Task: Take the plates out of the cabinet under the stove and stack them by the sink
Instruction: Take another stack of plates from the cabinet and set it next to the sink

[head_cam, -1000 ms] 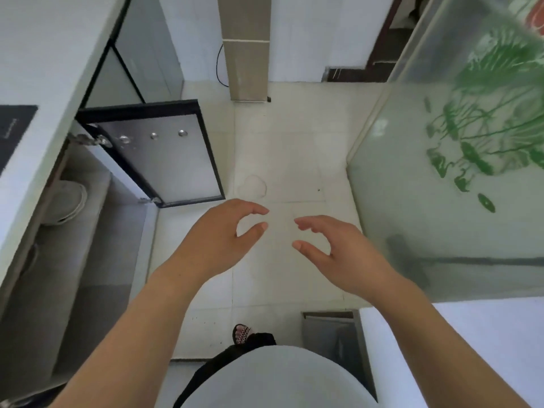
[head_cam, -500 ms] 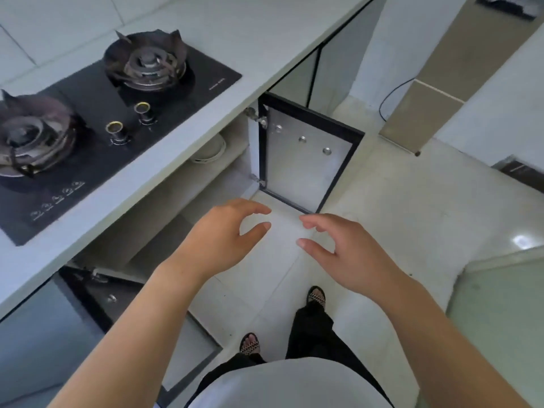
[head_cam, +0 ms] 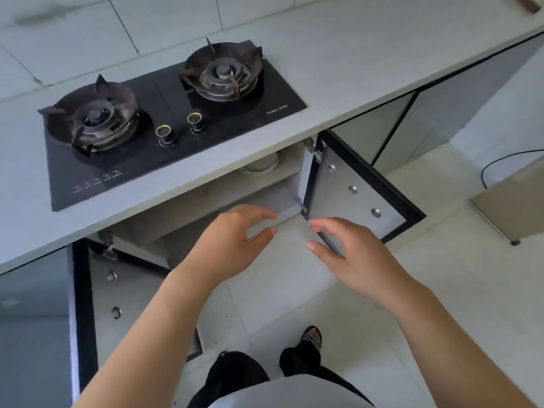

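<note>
Plates: on the cabinet shelf under the stove, at its right end, half hidden by the worktop edge.
Doors: swung open, giving access.
Left hand, right hand: empty, fingers loosely curved, likely poised to reach in.

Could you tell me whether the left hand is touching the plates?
Apart: the head view shows the left hand well short of the plates on the shelf.

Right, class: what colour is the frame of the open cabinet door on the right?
The door frame is black, seen best in the head view.
</note>
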